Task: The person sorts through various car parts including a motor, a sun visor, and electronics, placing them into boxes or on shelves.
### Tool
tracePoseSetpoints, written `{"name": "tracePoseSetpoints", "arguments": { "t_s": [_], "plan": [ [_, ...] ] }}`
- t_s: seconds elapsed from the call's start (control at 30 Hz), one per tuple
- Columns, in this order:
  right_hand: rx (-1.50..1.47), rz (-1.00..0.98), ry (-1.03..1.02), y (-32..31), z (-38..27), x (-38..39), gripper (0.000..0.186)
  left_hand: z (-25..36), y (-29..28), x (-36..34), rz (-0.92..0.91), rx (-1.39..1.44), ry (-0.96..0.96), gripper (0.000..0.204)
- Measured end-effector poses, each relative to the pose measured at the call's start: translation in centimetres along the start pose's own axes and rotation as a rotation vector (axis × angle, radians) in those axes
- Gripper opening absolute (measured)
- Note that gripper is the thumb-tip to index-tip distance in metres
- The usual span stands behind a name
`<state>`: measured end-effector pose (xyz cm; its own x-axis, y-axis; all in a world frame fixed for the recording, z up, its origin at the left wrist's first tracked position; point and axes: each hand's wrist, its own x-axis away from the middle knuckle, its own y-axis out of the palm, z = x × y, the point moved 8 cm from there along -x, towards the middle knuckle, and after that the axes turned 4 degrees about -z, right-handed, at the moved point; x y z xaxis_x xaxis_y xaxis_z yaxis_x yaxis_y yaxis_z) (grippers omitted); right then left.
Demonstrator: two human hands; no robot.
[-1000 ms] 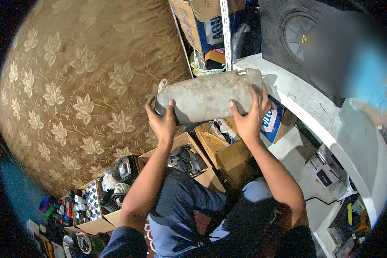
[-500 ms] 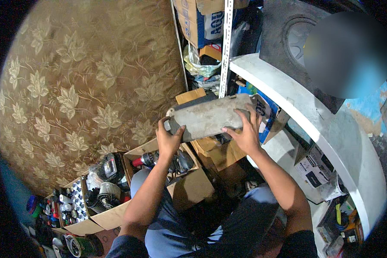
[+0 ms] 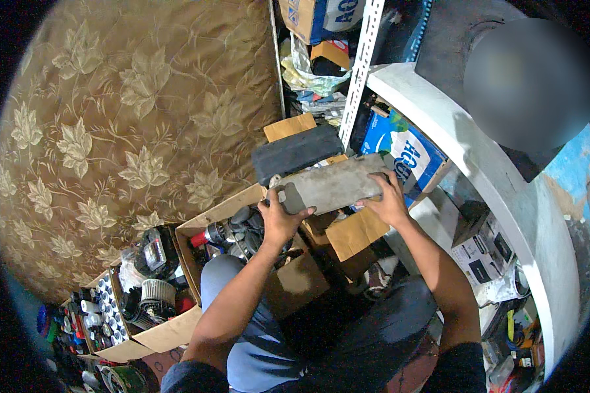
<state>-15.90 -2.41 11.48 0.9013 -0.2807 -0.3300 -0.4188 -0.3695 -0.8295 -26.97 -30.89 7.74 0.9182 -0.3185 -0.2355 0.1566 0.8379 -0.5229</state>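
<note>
A dusty grey oblong panel (image 3: 334, 185) with rounded corners and a small tab at its left end is held up in front of me. My left hand (image 3: 283, 219) grips its left end, thumb along the lower edge. My right hand (image 3: 388, 202) grips the other end, the fingers over the top face and the thumb at the near edge. Just behind the panel a black oblong piece (image 3: 295, 150) lies by a cardboard flap. Below it is an open cardboard carton (image 3: 357, 232); its inside is mostly hidden.
Cardboard boxes at the left hold dark parts, a ribbed motor-like part (image 3: 157, 295) and several white-capped bottles (image 3: 108, 311). A curved white counter (image 3: 478, 177) bounds the right. A white perforated post (image 3: 362, 72) stands ahead, beside a blue-and-white carton (image 3: 410, 157).
The panel, still in both hands, has come lower and nearer relative to the boxes, uncovering the black oblong piece and the blue-and-white carton behind it. My view has also shifted.
</note>
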Motion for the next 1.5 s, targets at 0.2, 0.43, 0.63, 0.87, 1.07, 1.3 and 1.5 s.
{"name": "tracePoseSetpoints", "arguments": {
  "t_s": [0.2, 0.43, 0.63, 0.87, 1.07, 1.3, 1.5],
  "plan": [
    [-0.06, 0.003, -0.083, 2.5, 0.3, -2.0, 0.074, -2.0, 0.4, -0.5, -0.085, -0.142, -0.127, 0.107],
    [0.037, -0.082, -0.067, 5.6, 2.3, -2.9, 0.077, -3.5, 1.5, -0.1, -0.245, -0.324, -0.254, 0.107],
    [0.097, -0.098, 0.072, 6.6, 5.8, -3.1, 0.085, -2.3, 1.5, 0.4, -0.355, -0.414, -0.275, 0.102],
    [0.104, -0.132, 0.087, 7.8, 5.7, -3.1, 0.094, -2.9, 1.1, 0.0, -0.372, -0.454, -0.253, 0.1],
    [0.145, -0.162, 0.109, 8.1, 4.7, -2.8, 0.098, -3.1, 1.1, 0.0, -0.415, -0.46, -0.269, 0.103],
    [0.195, -0.217, 0.2, 7.9, 4.4, -3.2, 0.099, -3.8, 1.6, 0.0, -0.416, -0.494, -0.267, 0.106],
    [0.33, -0.14, 0.124, 6.9, 3.4, -3.1, 0.094, -2.3, 1.4, 0.2, -0.334, -0.619, -0.141, 0.101]
  ]
}}
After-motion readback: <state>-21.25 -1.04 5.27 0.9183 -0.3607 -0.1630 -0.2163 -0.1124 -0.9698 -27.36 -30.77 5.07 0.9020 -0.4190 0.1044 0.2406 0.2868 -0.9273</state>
